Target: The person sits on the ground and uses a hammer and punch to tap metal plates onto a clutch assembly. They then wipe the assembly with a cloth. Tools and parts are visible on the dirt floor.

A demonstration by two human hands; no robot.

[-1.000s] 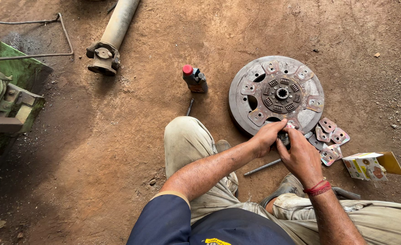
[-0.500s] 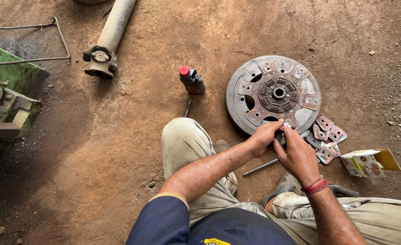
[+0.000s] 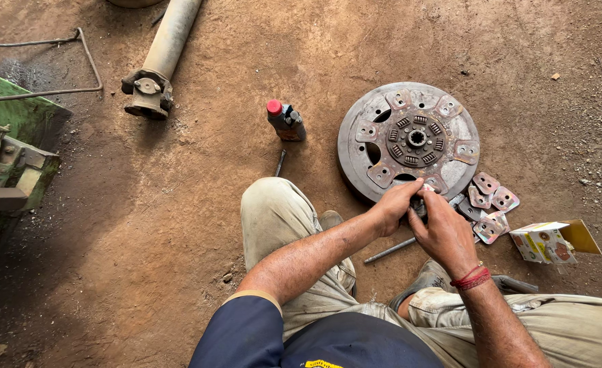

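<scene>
Over the last second almost nothing has moved: both our hands stay together at the near edge of the clutch disc point(image 3: 408, 140), which lies flat on the dirt floor point(image 3: 199, 197) just beyond our fingers, in the same spot as before. Our left hand point(image 3: 393, 206) is curled with its fingertips on a small dark part point(image 3: 418, 204) at the disc's rim, and our right hand point(image 3: 444, 232) closes around the same part from the near side; both grip it, though what exactly the part is we cannot tell. So the work looks held at one point on the rim, not shifted along it. Just right of our hands lie loose friction pads point(image 3: 488, 204), and farther right a small open box point(image 3: 549, 242). A thin metal rod point(image 3: 389, 251) lies just below our hands, and a red-capped bottle point(image 3: 285, 121) stands well off to the left beyond them.
</scene>
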